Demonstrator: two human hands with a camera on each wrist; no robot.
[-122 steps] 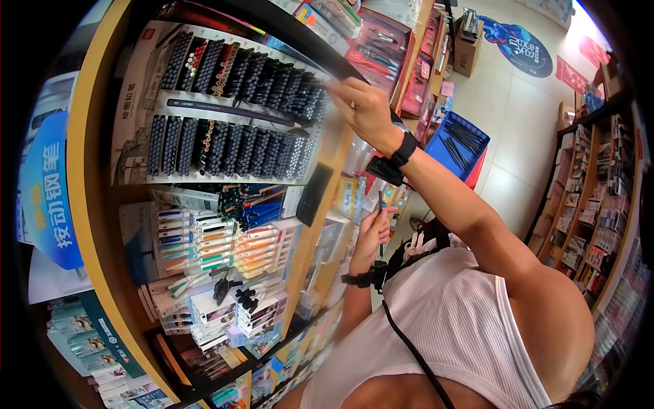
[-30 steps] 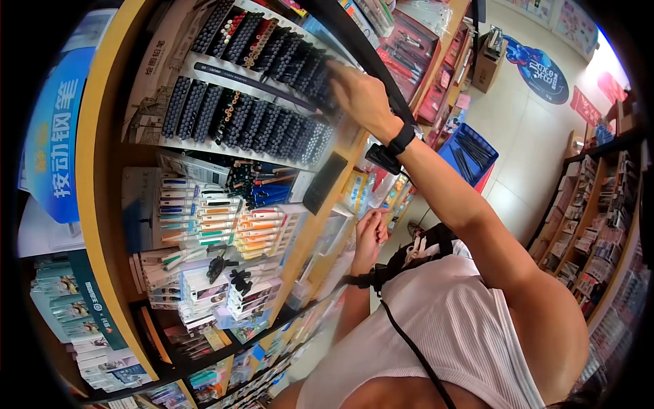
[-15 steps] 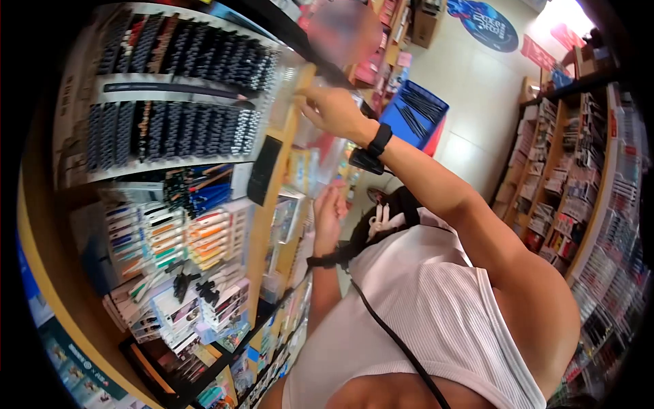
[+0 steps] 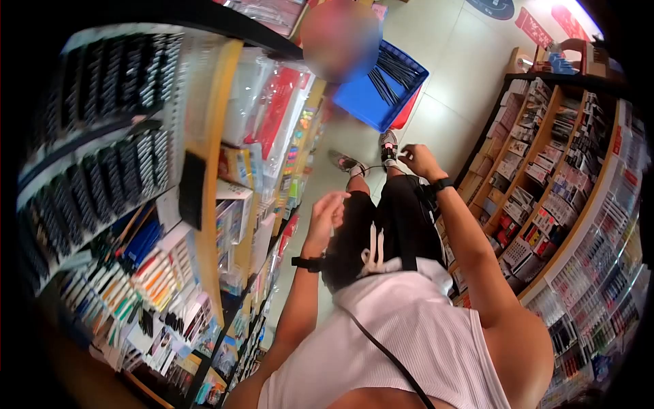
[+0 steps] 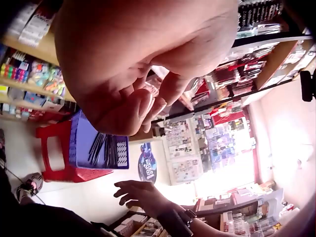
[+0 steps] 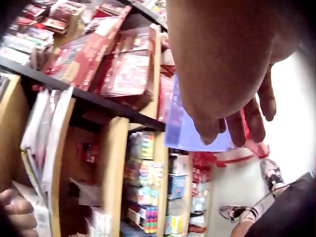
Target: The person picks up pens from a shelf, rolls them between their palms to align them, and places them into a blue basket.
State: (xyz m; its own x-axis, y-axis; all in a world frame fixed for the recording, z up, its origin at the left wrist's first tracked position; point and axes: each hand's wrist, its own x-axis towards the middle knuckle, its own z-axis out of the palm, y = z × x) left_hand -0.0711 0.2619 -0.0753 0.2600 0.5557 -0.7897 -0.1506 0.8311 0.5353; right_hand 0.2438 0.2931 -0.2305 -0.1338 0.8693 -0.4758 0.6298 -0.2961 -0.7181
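My left hand [image 4: 327, 219] is in front of my body beside the shelf, its fingers loosely bent with nothing seen between them. In the left wrist view the bent fingers [image 5: 131, 111] fill the upper middle. My right hand [image 4: 421, 161] hangs over the floor to the right, relaxed and holding nothing. Ahead of both hands is a blue basket [image 4: 357, 102] with several long dark pencils [image 4: 385, 88] in it. It sits on a red stool [image 5: 52, 160]. At the left stands a rack of dark pencils [image 4: 102, 170] in rows.
A wooden shelf [image 4: 216, 170] with pens and packets runs along the left. Another shelf [image 4: 538, 198] of boxed stationery lines the right. My shoes [image 4: 388, 150] are on the pale tiled floor [image 4: 449, 88] of the aisle. A blurred patch covers part of the top.
My right hand has left the pencil rack and swung right, over the aisle. The view has turned right and downward, bringing the basket and my feet nearer the middle. The left hand stays loosely bent.
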